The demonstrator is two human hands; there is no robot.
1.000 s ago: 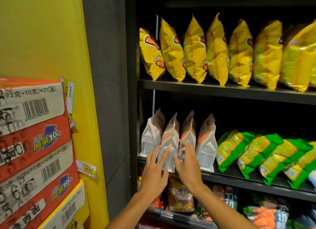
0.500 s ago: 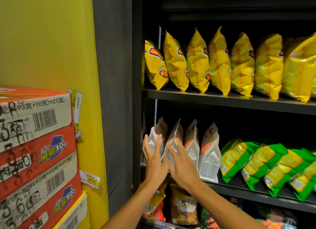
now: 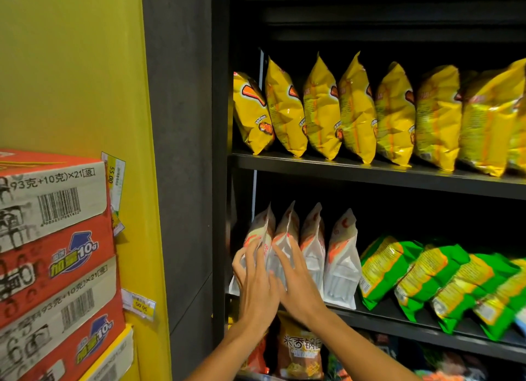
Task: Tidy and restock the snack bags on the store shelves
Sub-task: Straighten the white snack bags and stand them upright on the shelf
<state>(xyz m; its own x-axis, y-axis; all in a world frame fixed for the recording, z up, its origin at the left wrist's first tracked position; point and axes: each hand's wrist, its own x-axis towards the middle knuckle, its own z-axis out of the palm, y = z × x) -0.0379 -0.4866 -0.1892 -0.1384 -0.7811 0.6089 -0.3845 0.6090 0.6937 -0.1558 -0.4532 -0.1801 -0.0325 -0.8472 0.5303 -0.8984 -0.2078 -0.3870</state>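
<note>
Both hands are raised to the left end of the middle shelf (image 3: 398, 318), where four white snack pouches (image 3: 340, 255) stand upright in a row; the left hand (image 3: 256, 284) lies with fingers straight and spread against the leftmost white pouch (image 3: 257, 238), its thumb at the pouch's left edge, gripping nothing; the right hand (image 3: 296, 278) is likewise flat, fingers extended and pressed against the second white pouch (image 3: 284, 235), nothing enclosed in it; the two hands touch or overlap at the palms, exact contact not discernible owing to motion blur. Right of the pouches, green snack bags (image 3: 427, 275) lean in a row on the same shelf; the upper shelf (image 3: 370, 173) carries a row of yellow chip bags (image 3: 355, 110), standing and tilted; an orange-brown bag (image 3: 299, 349) shows on the level below. Left of the black shelf frame (image 3: 220, 181) stands a stack of red and white cartons (image 3: 54, 255) against a yellow wall (image 3: 71, 67) bearing price tags (image 3: 139, 305).
</note>
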